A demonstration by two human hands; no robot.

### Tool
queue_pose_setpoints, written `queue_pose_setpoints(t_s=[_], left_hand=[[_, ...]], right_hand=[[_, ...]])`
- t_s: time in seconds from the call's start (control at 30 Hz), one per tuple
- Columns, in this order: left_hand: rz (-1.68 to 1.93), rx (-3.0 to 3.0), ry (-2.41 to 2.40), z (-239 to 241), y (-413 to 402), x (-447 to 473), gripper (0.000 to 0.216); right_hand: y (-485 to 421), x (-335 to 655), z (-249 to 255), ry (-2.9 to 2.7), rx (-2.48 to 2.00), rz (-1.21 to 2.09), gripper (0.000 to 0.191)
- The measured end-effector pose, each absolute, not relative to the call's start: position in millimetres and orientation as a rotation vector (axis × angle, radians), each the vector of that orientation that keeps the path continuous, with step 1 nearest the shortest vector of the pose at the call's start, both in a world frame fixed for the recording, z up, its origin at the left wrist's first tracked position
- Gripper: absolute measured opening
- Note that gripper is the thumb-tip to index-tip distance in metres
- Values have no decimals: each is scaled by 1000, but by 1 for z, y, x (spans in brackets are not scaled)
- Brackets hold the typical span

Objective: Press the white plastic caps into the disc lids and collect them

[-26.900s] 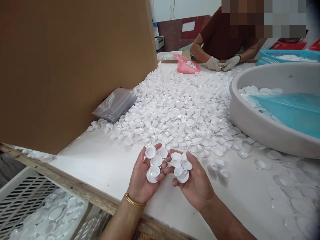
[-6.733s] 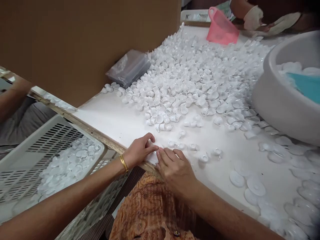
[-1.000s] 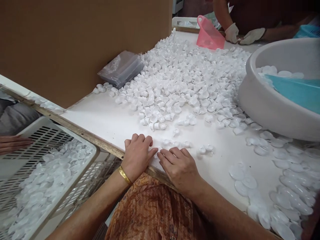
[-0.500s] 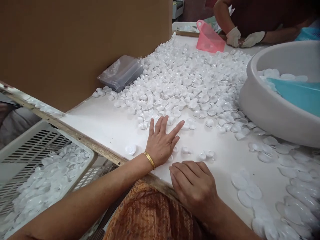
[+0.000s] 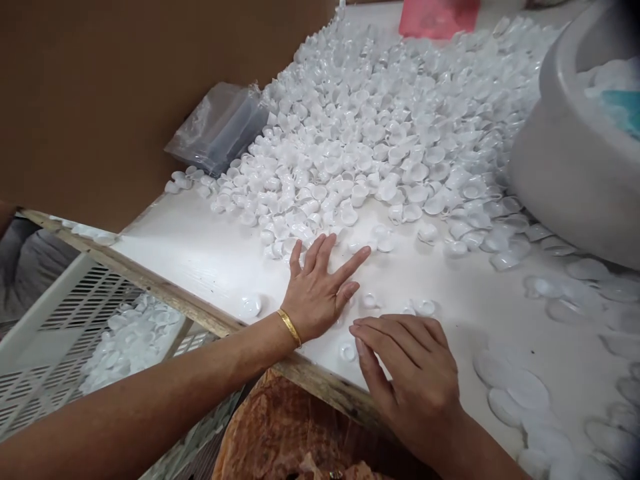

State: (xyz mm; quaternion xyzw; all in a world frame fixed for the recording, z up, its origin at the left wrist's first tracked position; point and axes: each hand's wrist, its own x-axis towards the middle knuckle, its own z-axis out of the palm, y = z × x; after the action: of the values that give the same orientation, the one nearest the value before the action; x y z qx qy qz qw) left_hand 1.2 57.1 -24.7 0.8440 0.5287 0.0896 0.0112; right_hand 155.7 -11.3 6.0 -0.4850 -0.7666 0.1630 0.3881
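My left hand (image 5: 320,285), with a gold bangle at the wrist, lies flat on the white table (image 5: 200,247), fingers spread toward the near edge of a big heap of small white plastic caps (image 5: 370,133). My right hand (image 5: 410,367) rests palm down near the table's front edge, fingers together and stretched left, holding nothing. A single cap (image 5: 347,351) lies right by its thumb. Another cap (image 5: 250,307) sits left of my left wrist, and a few loose caps (image 5: 425,307) lie just beyond my right fingers.
A tall brown cardboard wall (image 5: 125,87) stands at the left with a clear plastic bag (image 5: 220,127) at its foot. A large grey basin (image 5: 570,160) fills the right. Flat clear discs (image 5: 520,390) lie at the near right. A white slotted crate (image 5: 60,333) with caps sits below left.
The view has dipped down and closer. My left hand stays spread by the heap; my right hand has slid a little forward and right. The co-worker's hands have left the view.
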Motion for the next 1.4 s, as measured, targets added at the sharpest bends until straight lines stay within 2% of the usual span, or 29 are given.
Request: queue_pose_setpoints(t_s=[0.23, 0.4, 0.53, 0.7, 0.8, 0.9, 1.07, 1.2, 1.4], left_hand=[[440, 2614, 1753, -22, 56, 2, 46], [507, 2583, 1729, -13, 52, -13, 45], [518, 2528, 1762, -8, 56, -34, 46], [431, 2700, 1865, -12, 59, -45, 46], [412, 2714, 1904, -14, 57, -46, 45], [462, 2646, 1964, -13, 56, -48, 46], [440, 2695, 1896, -10, 56, -51, 44], [421, 2841, 1757, -11, 56, -52, 39], [563, 2729, 1741, -4, 53, -52, 36]], right_hand=[[-10, 168, 9, -2001, -1315, 346, 12], [-33, 235, 10, -1930, -1714, 108, 13], [-57, 283, -8, -2130, -1945, -30, 24], [-66, 299, -30, -2143, -1927, -6, 24], [-63, 295, -20, -1997, -2022, 194, 23], [-56, 276, 2, -1692, -2059, 645, 25], [-37, 202, 22, -1440, -1597, 1398, 17], [-27, 156, 7, -1455, -1553, 1465, 9], [-25, 150, -16, -1448, -1600, 1479, 10]])
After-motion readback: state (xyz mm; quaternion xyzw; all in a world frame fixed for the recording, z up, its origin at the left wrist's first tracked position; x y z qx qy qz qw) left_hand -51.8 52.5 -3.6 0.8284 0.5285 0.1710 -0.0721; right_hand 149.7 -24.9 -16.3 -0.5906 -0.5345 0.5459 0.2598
